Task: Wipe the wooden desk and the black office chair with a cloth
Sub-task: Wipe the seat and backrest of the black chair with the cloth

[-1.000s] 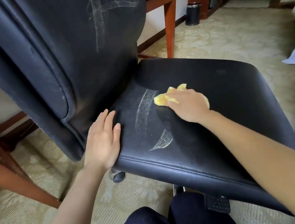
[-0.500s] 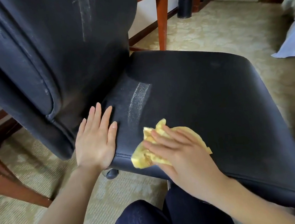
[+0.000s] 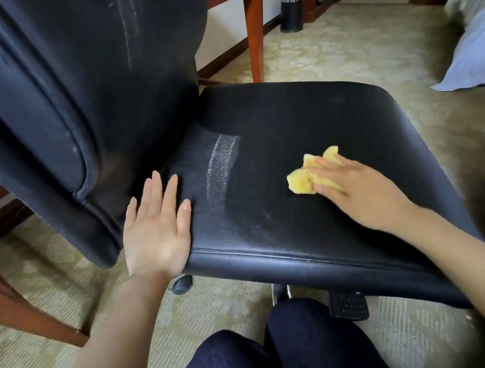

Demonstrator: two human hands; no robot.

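The black office chair [image 3: 304,121] fills the middle of the head view, its seat facing me and its backrest [image 3: 70,82] rising at the left. A pale dusty streak [image 3: 219,165] runs across the seat near the backrest, and more streaks mark the backrest. My right hand [image 3: 364,193] presses a crumpled yellow cloth [image 3: 304,177] flat on the seat's middle. My left hand [image 3: 156,228] lies flat, fingers spread, on the seat's left front corner. The wooden desk [image 3: 252,23] shows only as a red-brown leg and rail behind the chair.
Another wooden leg [image 3: 14,303] slants at the lower left. A black waste bin [image 3: 290,12] stands on the patterned carpet by the far wall. Pale blue bedding [image 3: 480,41] hangs at the right edge. My knees [image 3: 271,357] in dark trousers are below the seat.
My right hand has swept the cloth from the seat's front left edge back to its middle right. The lower dusty mark on the seat is gone. My left hand has stayed put.
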